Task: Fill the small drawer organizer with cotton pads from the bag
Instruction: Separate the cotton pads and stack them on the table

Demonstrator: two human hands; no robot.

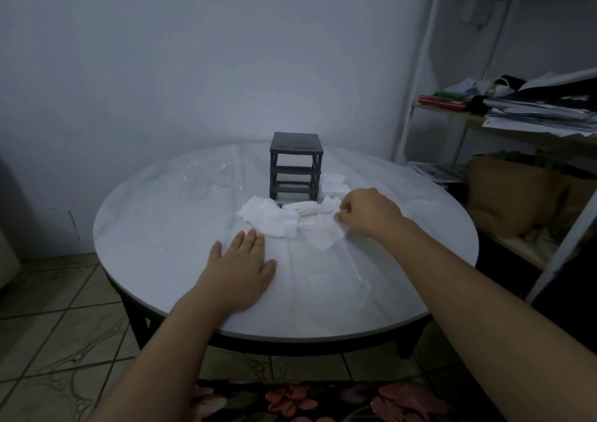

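A small dark grey drawer organizer (pixel 295 166) stands at the far middle of the round white table (pixel 161 247); its frame looks hollow, with no drawers visible inside. White cotton pads (pixel 274 218) lie in a loose heap just in front of it, and more pads (pixel 334 184) lie at its right side. My left hand (pixel 240 268) rests flat on the table, palm down, fingertips just short of the heap. My right hand (pixel 365 213) sits at the heap's right end with thumb and fingers pinched on a pad. A clear plastic bag (pixel 210 178) lies flat to the left of the organizer.
A white metal shelf (pixel 416 76) with papers and clothes stands to the right of the table. A brown bag (pixel 507 195) sits on its lower level. Tiled floor and a flowered rug (pixel 323 400) lie below the table's near edge.
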